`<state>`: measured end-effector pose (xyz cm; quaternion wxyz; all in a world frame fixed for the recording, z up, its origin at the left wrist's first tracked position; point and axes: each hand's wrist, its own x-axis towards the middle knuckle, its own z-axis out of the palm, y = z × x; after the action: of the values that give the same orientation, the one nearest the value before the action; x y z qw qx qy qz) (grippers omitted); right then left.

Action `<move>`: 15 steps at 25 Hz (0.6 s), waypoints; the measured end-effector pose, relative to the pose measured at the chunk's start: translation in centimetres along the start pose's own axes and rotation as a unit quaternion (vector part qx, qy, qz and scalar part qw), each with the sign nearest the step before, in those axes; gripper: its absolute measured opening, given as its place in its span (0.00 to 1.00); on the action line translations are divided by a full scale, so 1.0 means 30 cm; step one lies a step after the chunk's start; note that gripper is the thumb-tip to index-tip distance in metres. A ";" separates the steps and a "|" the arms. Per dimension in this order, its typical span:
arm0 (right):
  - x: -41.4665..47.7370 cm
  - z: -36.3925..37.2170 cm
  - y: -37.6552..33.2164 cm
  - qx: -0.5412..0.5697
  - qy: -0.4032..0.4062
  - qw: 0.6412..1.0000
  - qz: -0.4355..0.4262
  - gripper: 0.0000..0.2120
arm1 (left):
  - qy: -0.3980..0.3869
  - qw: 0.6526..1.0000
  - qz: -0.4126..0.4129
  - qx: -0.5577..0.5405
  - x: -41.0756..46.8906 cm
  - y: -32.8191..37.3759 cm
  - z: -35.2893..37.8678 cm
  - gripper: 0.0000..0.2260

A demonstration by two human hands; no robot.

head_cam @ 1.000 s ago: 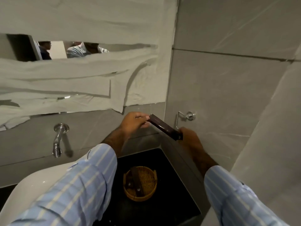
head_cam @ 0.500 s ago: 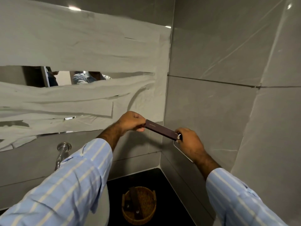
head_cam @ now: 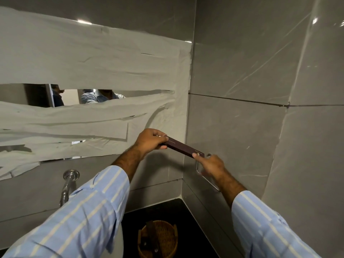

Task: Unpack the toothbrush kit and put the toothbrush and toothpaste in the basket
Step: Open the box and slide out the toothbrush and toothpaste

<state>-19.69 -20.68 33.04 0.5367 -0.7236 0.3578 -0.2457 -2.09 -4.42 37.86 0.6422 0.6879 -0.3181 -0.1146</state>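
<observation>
The toothbrush kit point(head_cam: 183, 146) is a long, flat, dark maroon box that I hold up in front of the wall corner. My left hand point(head_cam: 150, 139) grips its left end, fingers closed around it. My right hand point(head_cam: 210, 164) pinches the right end, with the thumb on top near a small gold mark. The box is closed; no toothbrush or toothpaste shows. The round wicker basket point(head_cam: 158, 239) sits far below on the black counter point(head_cam: 188, 216), with a dark flat item lying in it.
A chrome tap point(head_cam: 69, 180) sticks out of the grey wall at the left, above the white basin point(head_cam: 119, 241). A chrome holder point(head_cam: 208, 178) is fixed to the right wall behind my right hand. Paper strips cover the mirror point(head_cam: 93, 97). Grey tiled walls close the corner.
The view has tilted upward and the basket has dropped lower in view. My right hand shifted its hold so the thumb lies on top of the box's right end.
</observation>
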 end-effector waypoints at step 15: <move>0.018 0.144 -0.069 0.533 -0.154 0.820 0.139 0.03 | 0.102 0.994 -0.003 0.039 -0.083 -0.100 0.020 0.10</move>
<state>-15.63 -18.16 33.68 0.9154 -0.2951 0.1804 -0.2061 -3.49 -3.52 34.29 0.6434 0.7219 -0.2526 -0.0332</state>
